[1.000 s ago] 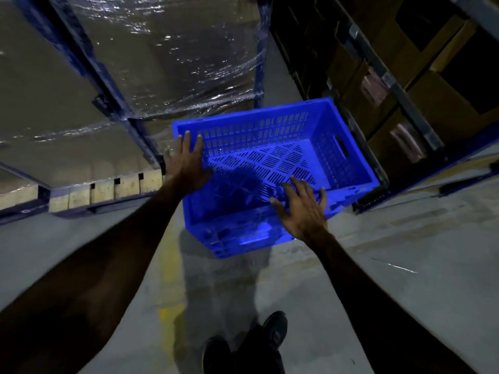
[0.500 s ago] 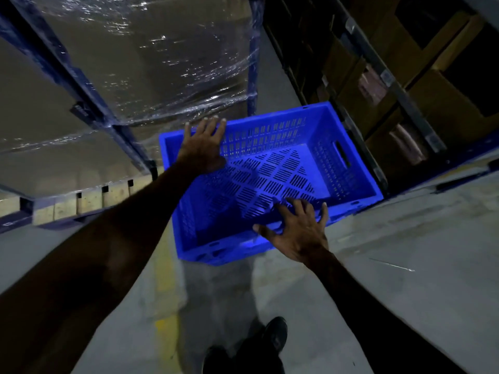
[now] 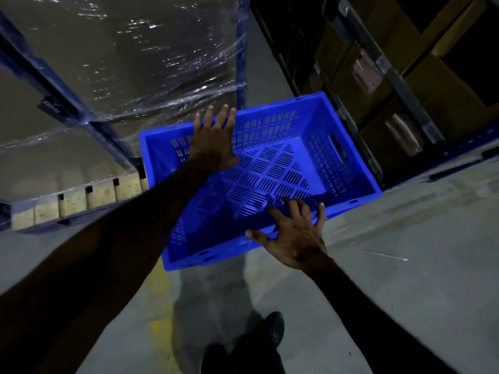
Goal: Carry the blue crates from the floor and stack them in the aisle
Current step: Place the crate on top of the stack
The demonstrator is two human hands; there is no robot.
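One empty blue slotted crate [image 3: 272, 171] sits on the grey concrete floor at the mouth of a narrow aisle, with its near left corner towards me. My left hand [image 3: 213, 141] reaches across it, and its straight fingers lie over the top of the far wall. Spread over the near long rim is my right hand [image 3: 294, 236], fingertips just inside the crate and thumb stretched left along the rim. Neither hand is curled round the plastic. No other crate shows.
A shrink-wrapped pallet load [image 3: 135, 63] on wooden blocks [image 3: 81, 195] stands close on the crate's left. Dark racking with cardboard boxes [image 3: 432, 76] lines the right. A worn yellow floor line [image 3: 162, 292] runs under the crate's near corner, and my shoe [image 3: 270, 330] is below.
The crate has come down from a tilt and now lies flat and lower. My left hand slid from the left rim to the far wall. My right hand stayed on the near rim.
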